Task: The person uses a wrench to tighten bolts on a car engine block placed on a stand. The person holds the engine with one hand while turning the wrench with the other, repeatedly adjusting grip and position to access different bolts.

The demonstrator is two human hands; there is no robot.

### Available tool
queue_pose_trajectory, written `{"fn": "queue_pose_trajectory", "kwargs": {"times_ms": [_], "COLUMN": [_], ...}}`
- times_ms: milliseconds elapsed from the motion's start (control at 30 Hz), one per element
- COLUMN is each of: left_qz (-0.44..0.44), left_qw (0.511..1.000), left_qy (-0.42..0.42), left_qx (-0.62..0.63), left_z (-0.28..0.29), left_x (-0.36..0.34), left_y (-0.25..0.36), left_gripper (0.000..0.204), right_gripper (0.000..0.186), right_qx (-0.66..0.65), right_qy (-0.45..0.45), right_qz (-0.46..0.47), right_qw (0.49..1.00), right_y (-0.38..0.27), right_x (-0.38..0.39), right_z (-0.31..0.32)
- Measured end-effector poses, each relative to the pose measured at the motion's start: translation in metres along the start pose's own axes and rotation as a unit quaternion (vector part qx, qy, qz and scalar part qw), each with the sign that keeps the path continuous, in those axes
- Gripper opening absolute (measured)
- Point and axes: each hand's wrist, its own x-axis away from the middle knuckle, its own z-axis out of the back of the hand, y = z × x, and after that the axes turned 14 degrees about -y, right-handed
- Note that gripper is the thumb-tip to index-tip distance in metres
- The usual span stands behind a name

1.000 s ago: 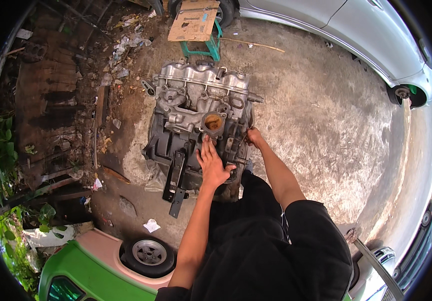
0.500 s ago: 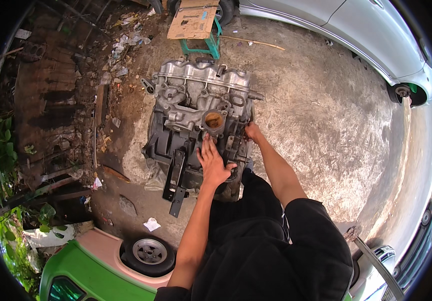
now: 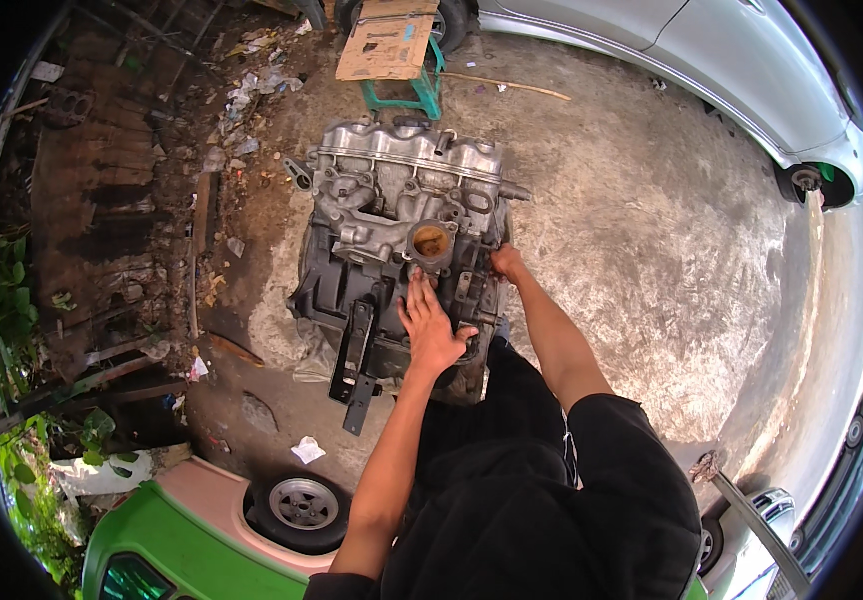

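Observation:
A car engine (image 3: 376,215) stands on the concrete floor in front of me, with a silver ribbed cover on its far side. A round opening (image 3: 429,240) with a brownish inside faces up near its middle. My left hand (image 3: 435,335) lies on the engine just below that opening, fingers stretched out and thumb apart, holding nothing. My right hand (image 3: 506,262) is curled closed against the engine's right side; what its fingers grip there is hidden. A black metal bracket (image 3: 353,365) sticks out toward me, left of my left hand.
A green stool (image 3: 401,97) topped with cardboard (image 3: 383,52) stands beyond the engine. A silver car (image 3: 671,60) is at the far right, a green and pink vehicle (image 3: 201,530) at the lower left. Planks and litter (image 3: 241,100) lie along the left.
Both hands keep their places on the engine. The whole view has shifted very slightly; nothing else visibly differs.

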Motion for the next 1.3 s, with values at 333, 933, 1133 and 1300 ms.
{"fn": "queue_pose_trajectory", "kwargs": {"times_ms": [333, 933, 1133, 1300], "left_qz": [-0.004, -0.003, 0.004, 0.0], "left_qw": [1.0, 1.0, 1.0, 1.0], "left_qy": [0.0, 0.004, 0.0, 0.013], "left_qx": [-0.005, -0.002, 0.002, -0.003], "left_z": [-0.002, -0.005, -0.004, -0.006], "left_x": [0.0, -0.001, -0.001, -0.002], "left_y": [-0.001, -0.003, -0.001, -0.002], "left_gripper": [0.134, 0.132, 0.133, 0.132], "right_gripper": [0.024, 0.031, 0.03, 0.036], "right_qx": [0.001, 0.158, 0.44, 0.037], "right_qy": [-0.017, 0.017, -0.043, 0.027], "right_qz": [-0.027, 0.0, 0.073, 0.041], "right_qw": [0.999, 0.987, 0.894, 0.998], "right_y": [-0.003, 0.002, -0.015, 0.003], "right_x": [-0.01, -0.019, 0.005, 0.014], "right_z": [-0.007, -0.011, 0.0, -0.005]}}
